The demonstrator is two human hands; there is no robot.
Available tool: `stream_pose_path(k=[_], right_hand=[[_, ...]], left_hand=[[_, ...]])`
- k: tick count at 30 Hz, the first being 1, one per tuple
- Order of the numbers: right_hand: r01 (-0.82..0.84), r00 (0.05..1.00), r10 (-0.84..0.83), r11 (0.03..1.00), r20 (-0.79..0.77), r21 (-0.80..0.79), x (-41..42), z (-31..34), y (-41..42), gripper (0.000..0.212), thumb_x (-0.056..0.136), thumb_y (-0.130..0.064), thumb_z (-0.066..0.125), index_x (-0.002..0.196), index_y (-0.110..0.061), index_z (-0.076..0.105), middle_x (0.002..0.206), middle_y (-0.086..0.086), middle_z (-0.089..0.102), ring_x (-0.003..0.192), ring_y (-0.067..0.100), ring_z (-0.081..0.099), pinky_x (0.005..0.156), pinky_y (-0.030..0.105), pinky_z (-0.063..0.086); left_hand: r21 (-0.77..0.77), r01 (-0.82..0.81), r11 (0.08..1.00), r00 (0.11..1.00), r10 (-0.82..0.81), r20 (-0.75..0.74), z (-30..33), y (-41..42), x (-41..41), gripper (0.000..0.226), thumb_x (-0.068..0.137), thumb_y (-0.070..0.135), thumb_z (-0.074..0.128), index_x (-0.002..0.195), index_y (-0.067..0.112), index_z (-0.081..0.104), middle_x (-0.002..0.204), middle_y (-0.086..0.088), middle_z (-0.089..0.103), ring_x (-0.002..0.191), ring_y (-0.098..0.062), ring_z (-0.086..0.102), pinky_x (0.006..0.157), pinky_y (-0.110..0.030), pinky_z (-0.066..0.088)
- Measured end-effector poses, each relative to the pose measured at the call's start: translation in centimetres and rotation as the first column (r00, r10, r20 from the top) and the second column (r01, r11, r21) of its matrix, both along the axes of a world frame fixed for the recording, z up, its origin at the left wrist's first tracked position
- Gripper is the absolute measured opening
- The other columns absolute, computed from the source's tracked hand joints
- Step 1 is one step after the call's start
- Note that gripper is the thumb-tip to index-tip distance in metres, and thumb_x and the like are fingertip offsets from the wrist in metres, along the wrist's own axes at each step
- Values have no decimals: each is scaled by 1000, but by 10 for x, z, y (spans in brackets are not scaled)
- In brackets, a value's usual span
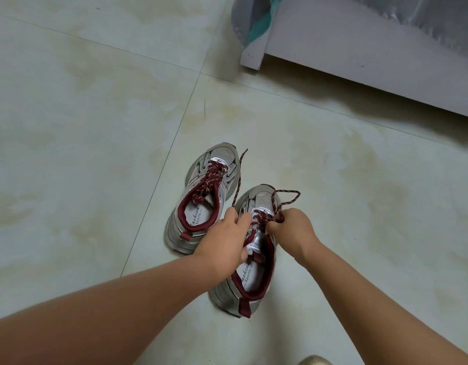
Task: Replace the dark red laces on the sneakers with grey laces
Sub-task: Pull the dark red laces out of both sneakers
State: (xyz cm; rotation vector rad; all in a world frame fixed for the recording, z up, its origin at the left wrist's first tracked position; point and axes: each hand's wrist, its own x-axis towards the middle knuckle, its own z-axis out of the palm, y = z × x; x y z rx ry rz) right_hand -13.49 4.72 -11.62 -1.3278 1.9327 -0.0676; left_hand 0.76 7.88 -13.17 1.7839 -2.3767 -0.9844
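Nearest us, right sneaker (256,259) on floor (96,127). Left hand (225,238) steadies tongue, grip unclear; right hand (290,230) pinches dark red lace (285,198). We judge lace soft, light; pull near eyelet. Beyond, left sneaker (201,201) fully laced. Grey laces unseen.

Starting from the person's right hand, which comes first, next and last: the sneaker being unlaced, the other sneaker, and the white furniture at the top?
From the right hand:
1. Near sneaker: right under the hand, which pinches its dark red lace.
2. Far sneaker: to the left and further ahead on the floor.
3. White furniture: far ahead, upper right.
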Motion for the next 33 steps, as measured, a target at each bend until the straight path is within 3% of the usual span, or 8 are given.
stream_pose_path(k=[3,6,11,14,18,21,27,33], right_hand=[[-261,953,248,964,-174,-58,4,9,-5,19,84,-13,50,66,-13,43,77,9,52,77,28,50,61,28,31],[-615,723,501,780,-475,-113,10,15,-6,11,86,-16,47,91,-8,52,100,12,58,96,32,51,67,30,26],[-213,972,207,976,-108,-47,0,9,-1,22,86,-25,58,69,-14,49,70,1,52,71,22,49,59,30,37],[103,969,-112,993,222,49,-3,2,2,20,82,-10,58,63,-10,51,63,6,51,65,23,48,64,37,46],[-200,974,178,967,-141,-156,0,8,-7,18,84,-12,50,67,-15,45,68,3,49,72,26,46,55,30,29],[-537,760,397,829,-514,-155,2,16,-7,12,89,-19,44,95,-11,51,96,8,59,93,30,51,65,31,28],[-28,998,26,999,51,44,-3,-3,0,22,88,-16,48,66,-13,45,75,9,53,74,26,49,70,41,45],[-293,907,184,922,-379,-252,-3,14,-10,13,92,-22,41,82,-13,44,78,4,48,73,27,43,60,31,30]], left_hand=[[-9,20,1000,1000,-20,8,0,1,0,37,86,15,55,118,14,36,112,-7,36,90,-24,50,73,-29,40],[-17,12,1000,1000,-12,3,-1,1,1,37,86,15,55,118,13,35,112,-7,36,91,-24,49,70,-27,36],[-3,-33,999,999,33,-17,-3,0,0,41,85,17,58,119,14,35,117,-6,36,95,-25,52,76,-30,41],[8,-37,999,999,38,-29,-2,0,0,43,85,17,58,121,14,35,118,-6,35,95,-25,51,75,-29,40],[9,-34,999,999,35,-33,-3,0,0,45,86,19,58,124,14,35,121,-6,38,102,-24,50,85,-31,43],[12,-41,999,999,41,-20,-3,-1,-2,42,86,20,57,122,13,36,119,-6,40,102,-24,50,84,-30,41],[20,-50,999,998,50,-31,-3,-1,-1,44,87,20,56,124,13,35,122,-6,40,107,-23,49,87,-28,39],[27,-67,997,997,68,-37,-4,0,-2,45,88,24,57,125,11,35,123,-6,42,111,-20,47,92,-27,39]])
